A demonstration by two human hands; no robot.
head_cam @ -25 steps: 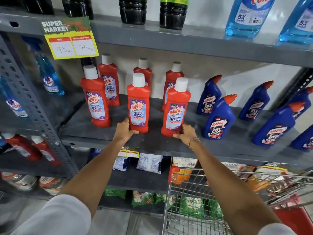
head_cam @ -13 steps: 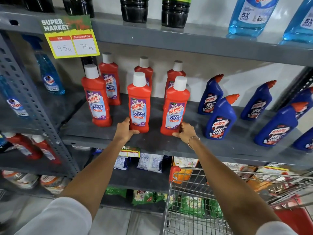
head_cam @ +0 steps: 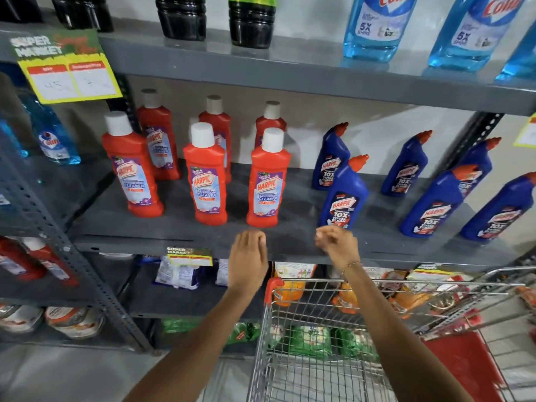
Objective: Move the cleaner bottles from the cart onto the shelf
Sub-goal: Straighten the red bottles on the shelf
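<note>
Several red Harpic bathroom-cleaner bottles with white caps stand upright on the grey middle shelf (head_cam: 185, 236). The front row holds one at the left (head_cam: 133, 172), one in the middle (head_cam: 207, 181) and one to the right (head_cam: 268, 184). My left hand (head_cam: 249, 261) hovers just below the shelf's front edge, fingers loosely together, holding nothing. My right hand (head_cam: 336, 245) is beside it, fingers curled and empty, clear of the bottles. The wire cart (head_cam: 319, 343) stands below at the right; no cleaner bottles show inside it.
Several blue Harpic toilet-cleaner bottles (head_cam: 343, 198) fill the shelf's right half. Blue glass-cleaner bottles (head_cam: 374, 27) and dark bottles (head_cam: 181, 15) stand on the top shelf. A yellow price tag (head_cam: 68, 72) hangs at the upper left. Packets lie on lower shelves.
Both hands have let go of the two front red bottles and drawn back from the shelf toward me. The bottles stay standing.
</note>
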